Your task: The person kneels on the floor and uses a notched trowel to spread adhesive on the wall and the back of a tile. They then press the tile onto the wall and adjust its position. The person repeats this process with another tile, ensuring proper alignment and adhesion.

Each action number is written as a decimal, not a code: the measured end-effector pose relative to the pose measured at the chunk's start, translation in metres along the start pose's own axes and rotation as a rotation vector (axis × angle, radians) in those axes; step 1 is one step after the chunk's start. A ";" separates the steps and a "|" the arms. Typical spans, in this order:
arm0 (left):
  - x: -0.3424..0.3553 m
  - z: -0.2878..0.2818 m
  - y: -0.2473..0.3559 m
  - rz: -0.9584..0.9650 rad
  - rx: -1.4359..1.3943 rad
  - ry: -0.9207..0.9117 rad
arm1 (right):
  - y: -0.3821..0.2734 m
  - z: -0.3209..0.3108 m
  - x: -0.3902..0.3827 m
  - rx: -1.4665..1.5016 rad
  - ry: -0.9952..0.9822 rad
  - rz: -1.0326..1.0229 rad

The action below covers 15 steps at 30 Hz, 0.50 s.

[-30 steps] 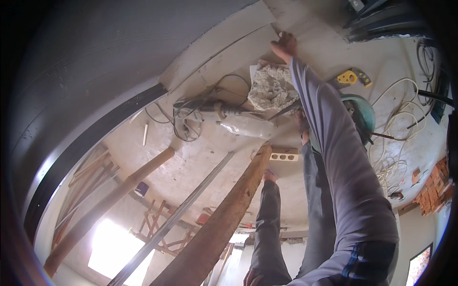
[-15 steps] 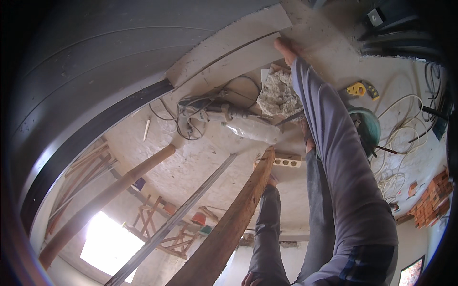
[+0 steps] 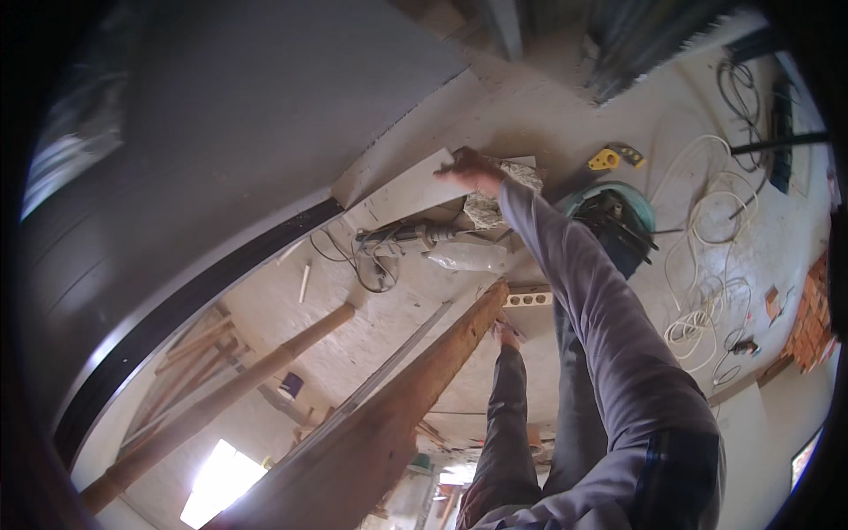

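My right hand [image 3: 474, 173]: fingers narrowed, gripping one end of a flat, pale strip [image 3: 402, 190]; its other end lies left of them, near a long black beam [image 3: 283, 238]. Progress, judged: grip made, release not yet. Left hand unseen.

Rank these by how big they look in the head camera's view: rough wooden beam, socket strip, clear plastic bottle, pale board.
1. Rough wooden beam, though nearness may enlarge it
2. Pale board, at the right hand
3. Clear plastic bottle
4. Socket strip
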State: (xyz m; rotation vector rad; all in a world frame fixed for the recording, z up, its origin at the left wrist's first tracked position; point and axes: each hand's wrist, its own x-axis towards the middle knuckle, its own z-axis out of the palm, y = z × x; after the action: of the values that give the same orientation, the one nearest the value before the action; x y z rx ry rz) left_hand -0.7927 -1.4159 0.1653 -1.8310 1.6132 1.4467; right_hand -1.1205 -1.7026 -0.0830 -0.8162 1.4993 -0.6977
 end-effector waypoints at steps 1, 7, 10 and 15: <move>-0.043 -0.006 -0.010 -0.023 0.004 -0.044 | -0.018 -0.002 -0.022 -0.012 0.025 -0.141; -0.229 -0.062 -0.071 0.007 0.007 -0.265 | -0.106 -0.062 -0.211 -0.235 0.158 -0.028; -0.209 -0.093 -0.124 0.097 -0.112 -0.235 | -0.139 -0.087 -0.345 -0.323 0.396 -0.034; -0.152 -0.142 -0.166 0.427 0.200 -0.086 | -0.181 -0.043 -0.623 0.130 0.870 0.062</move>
State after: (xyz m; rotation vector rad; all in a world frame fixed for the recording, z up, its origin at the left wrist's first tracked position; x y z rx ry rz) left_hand -0.5599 -1.3851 0.2906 -1.3505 2.1073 1.4350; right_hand -1.1338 -1.2955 0.4241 -0.3560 2.2034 -1.1747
